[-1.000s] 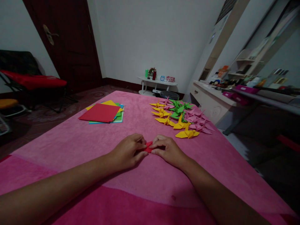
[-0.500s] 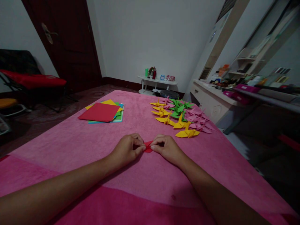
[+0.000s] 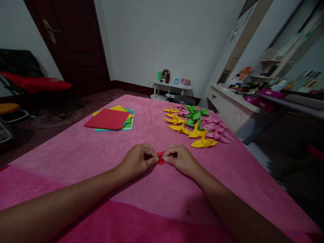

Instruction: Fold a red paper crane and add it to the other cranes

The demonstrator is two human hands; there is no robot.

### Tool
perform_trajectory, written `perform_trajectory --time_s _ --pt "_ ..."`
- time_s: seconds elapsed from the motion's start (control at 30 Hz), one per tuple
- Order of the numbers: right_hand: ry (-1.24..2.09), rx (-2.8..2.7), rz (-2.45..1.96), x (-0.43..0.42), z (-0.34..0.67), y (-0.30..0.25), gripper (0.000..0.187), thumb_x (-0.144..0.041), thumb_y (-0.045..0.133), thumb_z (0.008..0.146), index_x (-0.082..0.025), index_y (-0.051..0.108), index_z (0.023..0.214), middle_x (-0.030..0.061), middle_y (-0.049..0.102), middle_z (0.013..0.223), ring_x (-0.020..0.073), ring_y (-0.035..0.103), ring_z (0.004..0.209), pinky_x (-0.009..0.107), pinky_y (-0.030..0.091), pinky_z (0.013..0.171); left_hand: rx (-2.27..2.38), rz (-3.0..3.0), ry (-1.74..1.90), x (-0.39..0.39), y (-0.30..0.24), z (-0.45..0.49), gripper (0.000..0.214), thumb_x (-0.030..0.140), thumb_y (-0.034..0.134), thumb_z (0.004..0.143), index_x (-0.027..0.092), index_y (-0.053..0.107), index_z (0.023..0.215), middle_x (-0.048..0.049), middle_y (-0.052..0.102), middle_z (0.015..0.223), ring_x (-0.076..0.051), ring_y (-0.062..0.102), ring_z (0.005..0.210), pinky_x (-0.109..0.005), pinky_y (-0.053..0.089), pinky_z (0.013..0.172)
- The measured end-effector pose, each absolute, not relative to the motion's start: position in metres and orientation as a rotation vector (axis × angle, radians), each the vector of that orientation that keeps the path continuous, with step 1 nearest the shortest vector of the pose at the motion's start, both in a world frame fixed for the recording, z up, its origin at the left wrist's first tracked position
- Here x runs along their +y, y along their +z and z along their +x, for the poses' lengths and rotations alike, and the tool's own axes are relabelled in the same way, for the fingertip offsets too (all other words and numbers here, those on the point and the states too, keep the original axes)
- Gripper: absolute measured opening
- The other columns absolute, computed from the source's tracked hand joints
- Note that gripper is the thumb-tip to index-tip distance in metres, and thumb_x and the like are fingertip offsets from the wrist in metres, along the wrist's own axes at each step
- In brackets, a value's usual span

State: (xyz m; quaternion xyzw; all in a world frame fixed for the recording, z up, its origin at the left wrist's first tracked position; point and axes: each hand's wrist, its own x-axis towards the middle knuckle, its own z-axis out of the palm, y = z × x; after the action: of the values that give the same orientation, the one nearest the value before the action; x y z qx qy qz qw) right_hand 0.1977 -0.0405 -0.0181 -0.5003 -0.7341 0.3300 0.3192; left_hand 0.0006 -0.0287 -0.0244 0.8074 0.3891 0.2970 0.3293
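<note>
A small folded piece of red paper point(image 3: 161, 158) lies low over the pink cloth, pinched from both sides. My left hand point(image 3: 141, 156) grips its left edge between thumb and fingers. On the other side my right hand point(image 3: 179, 158) pinches the right edge in the same way. Only the middle of the paper shows; my fingertips cover its ends. Beyond my right hand sit several folded paper cranes, with yellow cranes point(image 3: 204, 143) nearest, then green cranes point(image 3: 194, 114) and pink cranes point(image 3: 215, 125).
A stack of coloured paper sheets, red sheet point(image 3: 108, 118) on top, lies at the far left of the pink-covered table point(image 3: 96, 152). A white low stand point(image 3: 172, 84) with small items is against the back wall. A cluttered cabinet point(image 3: 230, 104) stands at right.
Both hands keep their pinch on the red paper, with only a slight shift of the fingers. The whole view has moved a little.
</note>
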Motion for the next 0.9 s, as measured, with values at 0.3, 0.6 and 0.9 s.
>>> perform_trajectory --time_s 0.3,0.6,0.9 --pt "0.753 -1.910 -1.454 -0.0418 0.1970 -0.0226 0.005 -0.016 0.062 0.065 -0.017 0.067 0.063 -0.0010 0.058 0.058 0.0096 0.047 0.054 0.021 0.033 0.050 1.131 2.227 0.708 -0.0345 -0.0196 0.0016 0.014 0.021 0.054 0.075 0.017 0.067 0.069 -0.0032 0.060 0.070 -0.014 0.053 0.068 -0.025 0.037 0.064" --pt "0.678 -1.899 -1.575 -0.0416 0.1946 -0.0194 0.008 -0.019 0.060 0.065 -0.018 0.064 0.059 -0.0001 0.058 0.056 0.0102 0.046 0.050 0.021 0.029 0.047 1.257 2.294 0.680 -0.0362 -0.0158 0.0034 0.012 0.022 0.053 0.073 0.018 0.063 0.069 -0.0035 0.061 0.072 -0.015 0.052 0.067 -0.025 0.036 0.062" --pt "0.602 -1.952 -1.649 -0.0417 0.1915 -0.0152 0.010 -0.020 0.058 0.066 -0.019 0.064 0.058 0.0011 0.059 0.056 0.0112 0.048 0.051 0.022 0.027 0.046 1.318 2.203 0.697 -0.0327 -0.0185 0.0048 0.009 0.023 0.057 0.068 0.017 0.062 0.063 -0.0025 0.060 0.063 -0.013 0.049 0.057 -0.024 0.032 0.054"
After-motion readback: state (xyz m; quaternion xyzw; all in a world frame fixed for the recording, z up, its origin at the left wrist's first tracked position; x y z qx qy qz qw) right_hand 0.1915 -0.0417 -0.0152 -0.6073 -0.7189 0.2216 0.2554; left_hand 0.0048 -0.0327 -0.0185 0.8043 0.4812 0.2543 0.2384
